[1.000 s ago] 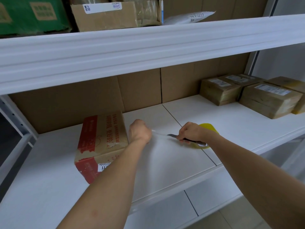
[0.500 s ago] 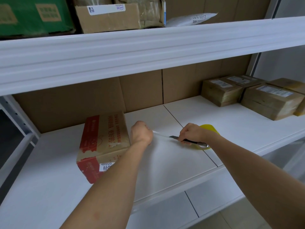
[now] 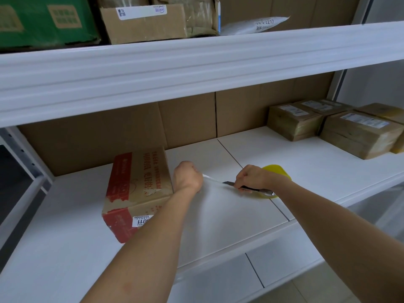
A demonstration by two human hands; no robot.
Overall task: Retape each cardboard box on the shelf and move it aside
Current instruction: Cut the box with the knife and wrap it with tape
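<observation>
Two bare forearms, no sleeves, watch or rings in sight; left hand point(image 3: 187, 176), right hand point(image 3: 251, 176).

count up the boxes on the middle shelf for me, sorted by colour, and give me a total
Red-and-brown printed cardboard box: 1
Plain brown taped cardboard boxes with white labels: 3
Yellow-taped box, cut off by the right edge of the picture: 1
Total: 5 boxes in view; more may sit beyond the right edge.
</observation>
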